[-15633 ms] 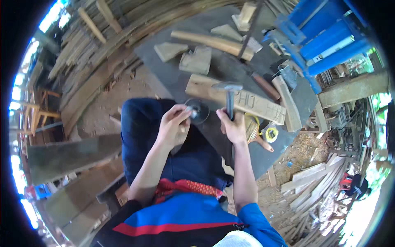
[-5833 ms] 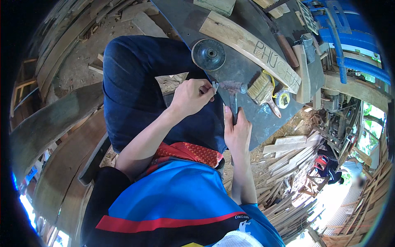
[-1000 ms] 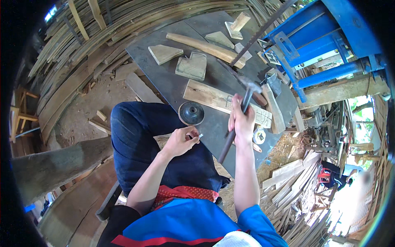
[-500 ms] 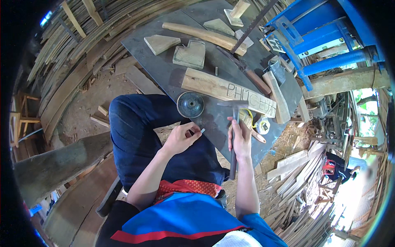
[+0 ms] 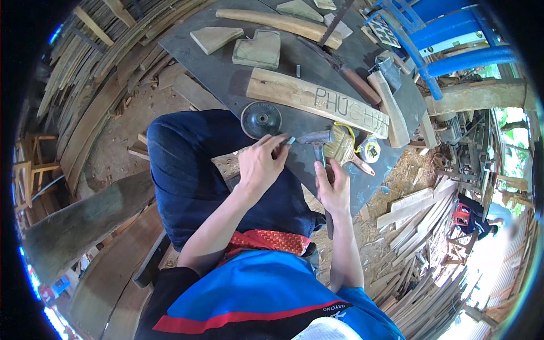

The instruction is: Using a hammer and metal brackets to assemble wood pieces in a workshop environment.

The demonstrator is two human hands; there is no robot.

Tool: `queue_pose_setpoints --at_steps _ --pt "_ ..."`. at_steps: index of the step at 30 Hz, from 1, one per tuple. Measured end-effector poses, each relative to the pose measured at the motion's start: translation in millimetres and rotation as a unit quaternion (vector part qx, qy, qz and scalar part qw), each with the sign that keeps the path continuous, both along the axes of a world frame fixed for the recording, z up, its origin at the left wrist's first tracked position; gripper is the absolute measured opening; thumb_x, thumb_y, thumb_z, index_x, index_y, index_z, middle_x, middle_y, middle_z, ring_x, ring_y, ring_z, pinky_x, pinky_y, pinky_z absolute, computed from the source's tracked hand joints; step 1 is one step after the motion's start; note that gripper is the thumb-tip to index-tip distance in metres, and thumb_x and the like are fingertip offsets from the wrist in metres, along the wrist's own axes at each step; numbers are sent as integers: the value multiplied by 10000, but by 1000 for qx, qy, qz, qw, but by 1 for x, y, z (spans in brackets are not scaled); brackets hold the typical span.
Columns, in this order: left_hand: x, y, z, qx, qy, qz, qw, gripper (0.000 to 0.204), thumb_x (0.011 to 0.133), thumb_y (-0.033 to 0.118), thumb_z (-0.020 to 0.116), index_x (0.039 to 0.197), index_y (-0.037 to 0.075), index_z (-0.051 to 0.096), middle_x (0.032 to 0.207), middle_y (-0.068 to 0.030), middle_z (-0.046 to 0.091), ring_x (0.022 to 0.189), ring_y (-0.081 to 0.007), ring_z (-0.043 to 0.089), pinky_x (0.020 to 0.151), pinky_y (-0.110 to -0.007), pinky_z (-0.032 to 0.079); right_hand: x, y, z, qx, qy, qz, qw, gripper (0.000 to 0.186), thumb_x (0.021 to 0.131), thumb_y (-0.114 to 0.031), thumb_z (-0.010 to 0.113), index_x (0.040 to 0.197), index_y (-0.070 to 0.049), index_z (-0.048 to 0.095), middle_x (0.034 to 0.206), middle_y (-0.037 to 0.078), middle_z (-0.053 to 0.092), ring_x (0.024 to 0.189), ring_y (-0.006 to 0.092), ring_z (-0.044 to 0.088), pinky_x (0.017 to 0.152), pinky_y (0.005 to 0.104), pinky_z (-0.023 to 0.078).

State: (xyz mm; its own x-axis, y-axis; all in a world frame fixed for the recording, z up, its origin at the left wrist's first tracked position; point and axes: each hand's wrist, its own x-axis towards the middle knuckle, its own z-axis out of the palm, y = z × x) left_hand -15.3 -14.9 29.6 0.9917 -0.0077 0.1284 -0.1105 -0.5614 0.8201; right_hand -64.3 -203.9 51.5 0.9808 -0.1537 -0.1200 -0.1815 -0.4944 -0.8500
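My left hand [image 5: 260,164] pinches a small pale piece [image 5: 291,140] between thumb and fingertips, above the near edge of a dark table. Too little of that piece shows to tell its kind. A hammer [image 5: 315,137] is in my right hand [image 5: 334,184], gripped by the handle just below the head. The hammer head's narrow end points left, close to the pale piece; I cannot tell whether they touch. Beyond both hands lies a long wooden board [image 5: 289,93] with lettering on its face. A round dark disc [image 5: 261,118] rests just past my left hand.
Right of the hammer lie a paintbrush [image 5: 341,146] and a yellow-white tape measure [image 5: 370,151]. Cut wood blocks [image 5: 258,50], a curved wooden piece [image 5: 277,24] and a wood-handled tool [image 5: 360,85] occupy the far tabletop [image 5: 192,56]. A blue metal frame [image 5: 464,62] stands at the right.
Both hands have come closer together. My left hand has moved forward and right with the pale piece, and the hammer head now sits beside it. The view has shifted slightly.
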Motion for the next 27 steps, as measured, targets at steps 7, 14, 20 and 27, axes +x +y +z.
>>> queue_pose_setpoints --at_steps 7,14,20,27 --pt "-10 16 -12 15 6 -2 1000 160 868 181 756 1005 109 715 756 -20 660 532 -162 561 519 -305 452 -18 1 5 9 15 -22 1000 242 979 -245 684 1023 -13 630 636 124 603 488 201 527 502 349 418" --pt "-10 17 -14 7 16 -8 1000 152 864 191 752 976 115 683 705 -14 654 561 -204 606 536 -342 483 -10 17 14 -54 -11 25 998 261 971 -258 702 1006 -21 599 629 138 574 492 285 546 502 384 425" --pt "-12 12 -21 11 -6 -13 1000 183 856 193 781 1004 116 707 674 -11 625 533 -159 573 530 -303 465 -3 21 9 -76 -10 39 996 268 978 -269 692 1001 -24 585 642 150 586 511 335 572 510 396 438" --pt "-8 8 -22 16 13 -5 1000 174 857 215 778 993 128 714 655 -17 629 553 -183 609 545 -328 492 -2 21 10 -85 -1 48 995 263 983 -269 684 992 -29 576 666 161 603 554 369 614 512 414 447"
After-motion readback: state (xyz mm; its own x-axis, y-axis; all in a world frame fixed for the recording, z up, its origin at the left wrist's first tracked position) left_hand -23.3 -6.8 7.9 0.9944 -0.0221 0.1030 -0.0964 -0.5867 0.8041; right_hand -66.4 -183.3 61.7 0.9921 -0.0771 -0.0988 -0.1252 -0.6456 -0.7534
